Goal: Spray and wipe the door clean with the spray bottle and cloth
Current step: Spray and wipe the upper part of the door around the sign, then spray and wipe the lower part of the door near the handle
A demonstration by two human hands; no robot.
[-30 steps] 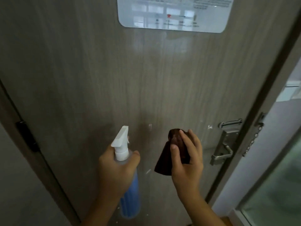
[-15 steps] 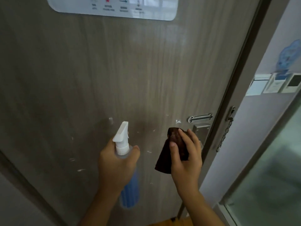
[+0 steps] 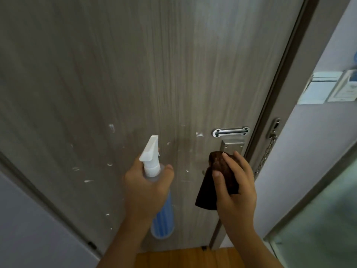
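Low in the middle of the frame, the left hand grips the bottle round its neck with the white nozzle pointing up at the door, and just to its right the right hand has its fingers curled round the brown cloth. A good next move would be to aim the nozzle at the white spots left of the bottle, squeeze a little, then rub them firmly. Keep the spray off the metal latch behind the cloth.
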